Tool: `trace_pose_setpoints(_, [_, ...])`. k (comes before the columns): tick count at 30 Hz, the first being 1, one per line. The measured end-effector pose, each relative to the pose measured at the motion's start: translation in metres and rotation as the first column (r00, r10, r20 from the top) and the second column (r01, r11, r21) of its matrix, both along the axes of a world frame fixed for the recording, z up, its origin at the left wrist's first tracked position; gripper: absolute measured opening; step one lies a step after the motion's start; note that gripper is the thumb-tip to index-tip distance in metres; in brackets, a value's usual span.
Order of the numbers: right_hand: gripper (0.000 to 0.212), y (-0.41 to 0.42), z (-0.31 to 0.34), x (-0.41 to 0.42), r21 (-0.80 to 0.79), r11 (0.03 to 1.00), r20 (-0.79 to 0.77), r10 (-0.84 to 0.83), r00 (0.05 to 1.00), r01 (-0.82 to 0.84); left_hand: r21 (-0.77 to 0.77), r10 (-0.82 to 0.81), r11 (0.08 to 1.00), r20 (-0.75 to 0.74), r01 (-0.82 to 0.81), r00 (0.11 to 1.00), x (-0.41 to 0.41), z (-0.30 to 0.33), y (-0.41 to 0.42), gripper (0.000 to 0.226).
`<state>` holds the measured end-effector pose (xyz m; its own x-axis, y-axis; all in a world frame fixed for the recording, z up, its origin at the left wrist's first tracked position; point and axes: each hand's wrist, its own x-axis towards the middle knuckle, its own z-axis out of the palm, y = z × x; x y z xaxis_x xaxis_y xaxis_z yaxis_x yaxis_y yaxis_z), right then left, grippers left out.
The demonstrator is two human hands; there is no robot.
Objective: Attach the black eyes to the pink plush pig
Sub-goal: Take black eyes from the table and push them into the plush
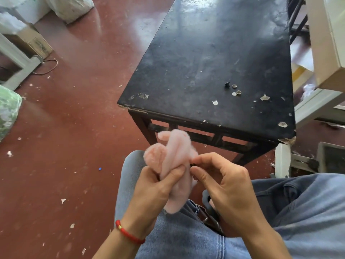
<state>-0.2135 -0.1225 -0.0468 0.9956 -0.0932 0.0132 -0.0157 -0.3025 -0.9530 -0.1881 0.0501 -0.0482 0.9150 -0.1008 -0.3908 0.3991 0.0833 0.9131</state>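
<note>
The pink plush pig (175,156), unstuffed and floppy, is held above my lap. My left hand (158,187) grips its middle with the thumb across the fabric. My right hand (222,184) pinches a small dark piece (192,164) against the pig's right side, between thumb and forefinger; most of that piece is hidden. On the black table (214,53), near its front right, lie a loose black eye (227,85) and small round washers (236,89).
The table's front edge is just beyond my knees. A grey tool (209,204) rests on my lap under my right hand. White bags (71,6) and a cardboard box (28,42) stand on the red floor at left. A white machine frame (317,101) stands at right.
</note>
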Motion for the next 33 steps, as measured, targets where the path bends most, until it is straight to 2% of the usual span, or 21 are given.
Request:
trace_pose_setpoints(2, [0.022, 0.000, -0.001, -0.001, -0.026, 1.000, 0.005, 0.009, 1.000, -0.009, 0.050, -0.044, 0.998, 0.024, 0.043, 0.999, 0.000, 0.000, 0.001, 0.025])
trace_pose_setpoints(5, [0.025, 0.000, -0.002, -0.003, 0.021, 1.000, -0.037, 0.010, 0.999, -0.009, 0.116, -0.127, 0.986, 0.063, 0.119, 0.990, 0.001, 0.004, 0.005, 0.036])
trace_pose_setpoints(9, [0.026, -0.001, -0.003, -0.004, 0.063, 0.998, -0.058, 0.015, 0.998, -0.011, 0.160, -0.214, 0.967, 0.078, 0.200, 0.974, 0.005, 0.006, 0.011, 0.035])
trace_pose_setpoints(14, [0.031, 0.000, -0.003, -0.004, 0.095, 0.996, -0.055, 0.007, 0.998, -0.001, 0.033, -0.235, 0.972, 0.099, 0.233, 0.967, 0.010, 0.010, 0.014, 0.019])
trace_pose_setpoints(17, [0.036, 0.000, -0.001, -0.004, 0.108, 0.994, -0.072, 0.039, 0.997, -0.032, -0.069, -0.237, 0.967, 0.091, 0.244, 0.967, 0.010, 0.010, 0.016, 0.024])
trace_pose_setpoints(20, [0.041, 0.000, 0.001, -0.005, 0.169, 0.983, -0.096, 0.085, 0.992, -0.068, -0.147, -0.206, 0.968, -0.002, 0.204, 0.979, 0.011, 0.009, 0.020, 0.036])
trace_pose_setpoints(23, [0.051, -0.002, 0.001, -0.006, 0.288, 0.952, -0.152, 0.151, 0.977, -0.102, -0.262, -0.303, 0.925, -0.076, 0.275, 0.950, 0.014, 0.013, 0.026, 0.039])
trace_pose_setpoints(26, [0.067, 0.000, -0.004, -0.007, 0.327, 0.935, -0.199, 0.209, 0.958, -0.136, -0.388, -0.449, 0.840, -0.104, 0.380, 0.887, 0.016, 0.016, 0.032, 0.052])
trace_pose_setpoints(28, [0.074, 0.000, -0.003, -0.005, 0.294, 0.944, -0.224, 0.220, 0.949, -0.149, -0.409, -0.488, 0.815, -0.104, 0.410, 0.867, 0.017, 0.016, 0.034, 0.052])
trace_pose_setpoints(30, [0.080, -0.004, 0.001, -0.002, 0.108, 0.977, -0.181, 0.202, 0.962, -0.184, -0.375, -0.476, 0.834, -0.117, 0.405, 0.872, 0.017, 0.016, 0.037, 0.039])
trace_pose_setpoints(31, [0.087, -0.008, 0.004, 0.000, -0.013, 0.974, -0.129, 0.221, 0.967, -0.225, -0.334, -0.467, 0.850, -0.123, 0.407, 0.876, 0.016, 0.017, 0.038, 0.033])
trace_pose_setpoints(33, [0.095, -0.012, 0.013, 0.009, -0.149, 0.919, -0.064, 0.359, 0.931, -0.365, -0.172, -0.469, 0.877, -0.096, 0.449, 0.878, 0.016, 0.018, 0.039, 0.025])
